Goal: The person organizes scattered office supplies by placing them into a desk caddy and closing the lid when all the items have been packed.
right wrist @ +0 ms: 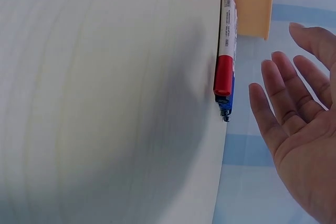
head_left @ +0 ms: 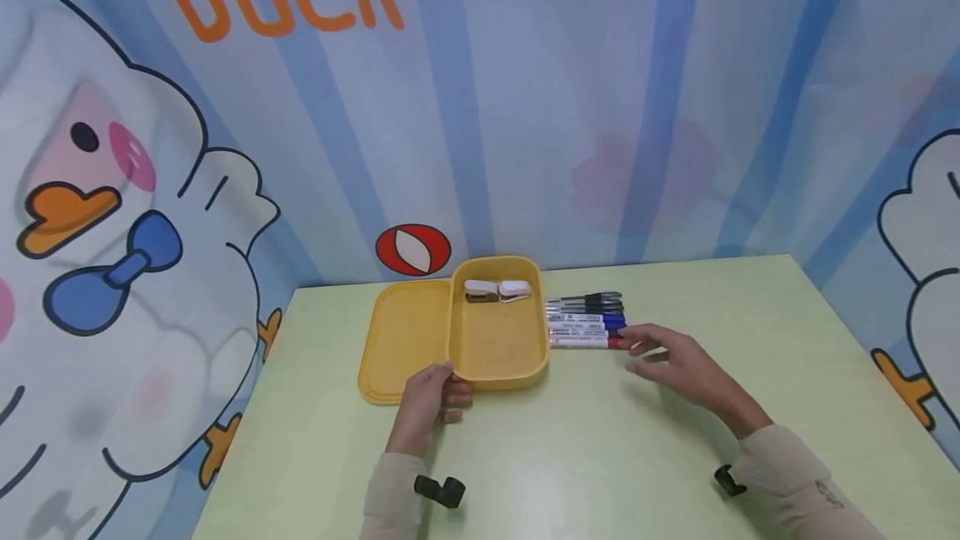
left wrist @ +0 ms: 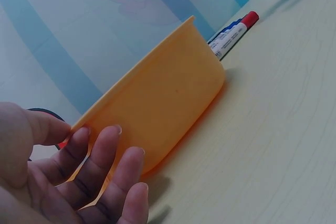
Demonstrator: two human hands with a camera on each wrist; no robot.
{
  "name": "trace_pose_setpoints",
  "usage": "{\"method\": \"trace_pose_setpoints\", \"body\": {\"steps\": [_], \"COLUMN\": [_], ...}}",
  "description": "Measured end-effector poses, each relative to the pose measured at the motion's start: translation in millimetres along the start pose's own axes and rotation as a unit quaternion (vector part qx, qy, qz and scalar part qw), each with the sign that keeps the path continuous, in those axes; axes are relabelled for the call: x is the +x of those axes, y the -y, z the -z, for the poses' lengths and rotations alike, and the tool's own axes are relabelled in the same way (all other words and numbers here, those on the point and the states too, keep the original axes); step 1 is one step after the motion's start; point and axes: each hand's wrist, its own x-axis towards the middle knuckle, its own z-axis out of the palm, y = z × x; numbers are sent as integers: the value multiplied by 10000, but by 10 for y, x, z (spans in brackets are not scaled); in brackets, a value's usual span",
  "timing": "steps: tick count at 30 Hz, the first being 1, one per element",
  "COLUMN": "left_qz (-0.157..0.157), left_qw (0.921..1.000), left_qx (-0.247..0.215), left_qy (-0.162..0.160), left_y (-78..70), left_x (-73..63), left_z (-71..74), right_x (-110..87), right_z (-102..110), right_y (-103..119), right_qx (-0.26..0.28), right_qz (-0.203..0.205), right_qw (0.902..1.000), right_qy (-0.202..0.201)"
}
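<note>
Red-capped marker [head_left: 583, 342]: axis left-to-right, cap toward nearer right hand [head_left: 678, 365], fingers apart, empty; left hand [head_left: 426, 400] pinching yellow box [head_left: 512, 385] at rim.

from above, head view faces forward and down; wrist views, low and close (the right turned sideways), share the box [head_left: 498, 348] and red pen [head_left: 583, 342]

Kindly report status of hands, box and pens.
Left hand holds yellow box by rim. Right hand empty, near red-capped marker. Pens and markers lie beside box. No obstruction seen.
</note>
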Motion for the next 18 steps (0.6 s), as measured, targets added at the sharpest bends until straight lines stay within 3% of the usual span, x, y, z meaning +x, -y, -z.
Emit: {"method": "trace_pose_setpoints", "body": {"steps": [18], "left_qz": [104], "left_qw": [9999], "left_qx": [32], "left_qy": [-5], "left_y": [-12], "left_x": [4], "left_z": [3], "right_x": [51], "right_z": [-17], "right_y": [-49], "right_qx": [-165], "right_qz": [-13], "right_qw": [9997], "right_qy": [-155]}}
